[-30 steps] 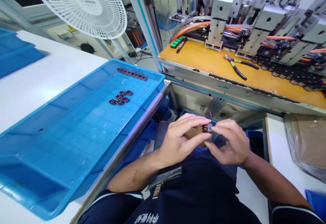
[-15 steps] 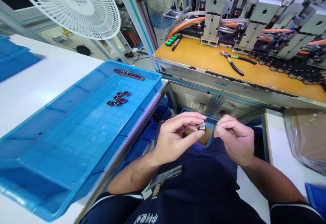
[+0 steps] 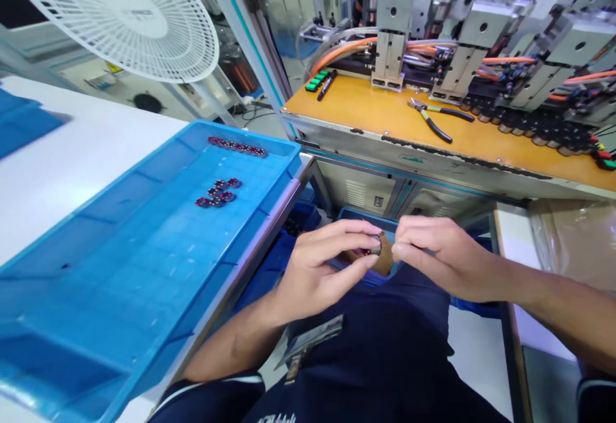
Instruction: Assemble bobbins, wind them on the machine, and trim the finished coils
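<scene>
Between the thumb and fingertips of my left hand (image 3: 320,266) is a small motor stator (image 3: 376,248), a silver cylinder with dark ends and reddish bits. The fingers cover part of it. My right hand (image 3: 443,259) is just to its right, thumb and forefinger pressed together in a pinch. Whatever that pinch holds, perhaps a thin wire, is too small to make out. Below both hands stands a blue bin (image 3: 347,214) with a piece of brown cardboard (image 3: 385,257) in it.
A large blue tray (image 3: 144,256) on the left table holds a row of similar stators (image 3: 237,147) and a loose cluster (image 3: 216,193). Pliers (image 3: 436,118), a marker (image 3: 327,85) and several dark cylinders (image 3: 529,124) lie on the orange machine bench (image 3: 346,102). A fan (image 3: 135,18) stands at upper left.
My right hand has turned, its forearm now coming in more from the right side. The stator has tilted in my left fingers and shows less. The view has shifted slightly.
</scene>
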A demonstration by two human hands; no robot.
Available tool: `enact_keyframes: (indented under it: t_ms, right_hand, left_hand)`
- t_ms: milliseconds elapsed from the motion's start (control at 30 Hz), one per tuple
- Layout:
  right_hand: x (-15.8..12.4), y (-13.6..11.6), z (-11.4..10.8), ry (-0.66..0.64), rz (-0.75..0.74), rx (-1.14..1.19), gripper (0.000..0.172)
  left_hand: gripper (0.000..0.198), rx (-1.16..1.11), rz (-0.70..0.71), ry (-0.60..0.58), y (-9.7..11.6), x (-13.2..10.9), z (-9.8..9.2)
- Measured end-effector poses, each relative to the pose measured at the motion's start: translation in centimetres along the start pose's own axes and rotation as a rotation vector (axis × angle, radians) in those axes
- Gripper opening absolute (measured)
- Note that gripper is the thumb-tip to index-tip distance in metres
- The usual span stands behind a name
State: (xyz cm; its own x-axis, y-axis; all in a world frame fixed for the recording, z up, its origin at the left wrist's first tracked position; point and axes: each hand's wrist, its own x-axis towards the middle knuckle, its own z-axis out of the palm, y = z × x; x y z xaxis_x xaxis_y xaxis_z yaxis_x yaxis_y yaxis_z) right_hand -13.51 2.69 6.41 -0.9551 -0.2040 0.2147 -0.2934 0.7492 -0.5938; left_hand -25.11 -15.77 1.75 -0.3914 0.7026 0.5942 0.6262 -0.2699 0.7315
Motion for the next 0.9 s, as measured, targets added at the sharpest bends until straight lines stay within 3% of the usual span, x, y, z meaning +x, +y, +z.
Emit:
enact_keyframes:
  t_ms: [67, 133, 267, 333, 433, 500, 600, 733, 900]
  right_hand:
    - [0.2, 0.0, -0.7, -0.175, 0.119, 0.304, 0.036]
    - [1.0, 1.0, -2.4, -0.179, 0.127, 0.294, 0.034]
    - [4.0, 7.2, -7.4, 0.304, 0.167, -0.173, 0.029]
    - [5.6, 11.2, -9.5, 0.373, 0.239, -0.5, 0.042]
    - [7.1, 15.9, -11.0, 0.22, 0.352, -0.748, 0.054]
    - [7.6, 17.4, -11.0, 0.108, 0.422, -0.807, 0.054]
    - [7.5, 17.7, -10.6, 0.088, 0.472, -0.874, 0.055]
    - [6.2, 16.6, -10.1, 0.121, 0.379, -0.818, 0.047]
    - [1.8, 12.4, -7.5, 0.244, 0.227, -0.684, 0.047]
  left_hand:
    - [0.022, -0.042, 0.008, -0.005, -0.2, -0.2, -0.2]
    - [0.021, -0.068, 0.016, 0.008, -0.3, -0.2, -0.4]
    - [0.019, -0.074, -0.009, 0.097, -0.4, -0.1, -0.3]
    - [0.019, -0.075, -0.023, 0.133, -0.5, -0.1, -0.2]
    - [0.018, -0.071, -0.053, 0.17, -0.5, -0.1, -0.3]
    - [0.015, -0.069, -0.073, 0.195, -0.5, -0.2, -0.6]
    - [0.012, -0.1, -0.133, 0.248, -0.8, -0.4, -0.9]
    - [0.013, -0.179, -0.233, 0.33, -1.4, -0.6, -1.0]
    - [0.014, -0.201, -0.233, 0.375, -2.0, -0.5, -1.0]
